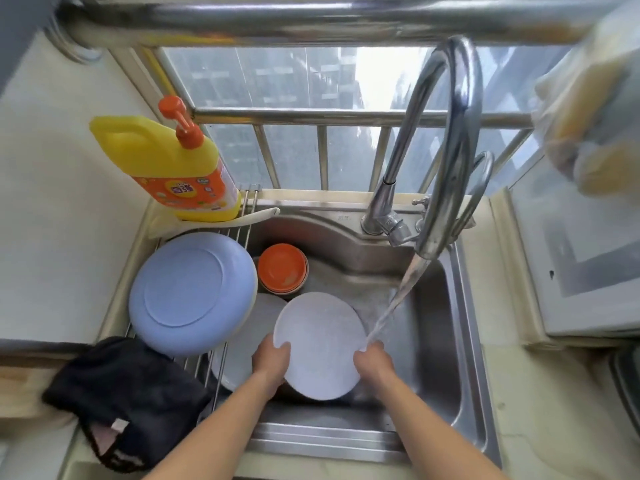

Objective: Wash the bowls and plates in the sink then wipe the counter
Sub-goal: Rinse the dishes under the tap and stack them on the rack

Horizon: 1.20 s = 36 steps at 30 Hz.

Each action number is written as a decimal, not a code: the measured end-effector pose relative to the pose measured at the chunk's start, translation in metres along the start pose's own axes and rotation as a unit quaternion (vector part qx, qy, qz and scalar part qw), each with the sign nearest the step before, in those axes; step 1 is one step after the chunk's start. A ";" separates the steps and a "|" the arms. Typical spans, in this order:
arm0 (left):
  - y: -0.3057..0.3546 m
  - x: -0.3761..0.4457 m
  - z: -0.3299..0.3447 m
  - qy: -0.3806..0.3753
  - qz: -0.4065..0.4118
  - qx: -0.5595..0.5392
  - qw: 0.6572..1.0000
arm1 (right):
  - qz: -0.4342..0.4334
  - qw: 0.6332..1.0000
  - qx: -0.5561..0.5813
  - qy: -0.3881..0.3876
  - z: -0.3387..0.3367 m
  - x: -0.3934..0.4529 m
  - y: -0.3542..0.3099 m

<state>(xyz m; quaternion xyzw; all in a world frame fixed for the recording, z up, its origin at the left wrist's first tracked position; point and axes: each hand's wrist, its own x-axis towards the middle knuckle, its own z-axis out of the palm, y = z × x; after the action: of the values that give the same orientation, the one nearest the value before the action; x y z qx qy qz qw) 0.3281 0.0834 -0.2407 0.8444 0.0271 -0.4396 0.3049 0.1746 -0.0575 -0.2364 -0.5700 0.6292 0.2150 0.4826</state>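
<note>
both hands, left hand point(272, 363) and right hand point(374, 363), gripping white plate point(320, 346) edges mid-frame, tap water point(394, 303) hitting it, yellow soap bottle point(166, 164) upper left, label unreadable

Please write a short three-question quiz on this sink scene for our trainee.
1. True or false: both hands hold the white plate.
2. Where does the water land: (a) the orange bowl, (b) the right hand at the plate's edge, (c) the blue plate?
3. What lies at the rack's near left corner?

Key: 1 true; 2 b; 3 a black cloth.
</note>
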 end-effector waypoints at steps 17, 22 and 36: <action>0.074 -0.090 0.000 -0.152 0.026 -0.137 0.979 | -0.220 0.935 -0.069 0.268 -0.061 -0.083 -0.032; 0.076 -0.105 0.008 -0.171 0.020 -0.142 0.975 | -0.293 0.952 0.023 0.086 -0.056 -0.094 -0.055; 0.089 -0.093 0.013 -0.065 0.025 -0.212 0.975 | -0.200 0.966 -0.094 0.131 -0.089 -0.071 -0.022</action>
<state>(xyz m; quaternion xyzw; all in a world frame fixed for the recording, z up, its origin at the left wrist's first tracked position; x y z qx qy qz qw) 0.2903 0.0248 -0.1320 0.7308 0.0789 -0.4700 0.4887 0.1544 -0.1000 -0.1308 -0.7506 0.5370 0.0955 0.3730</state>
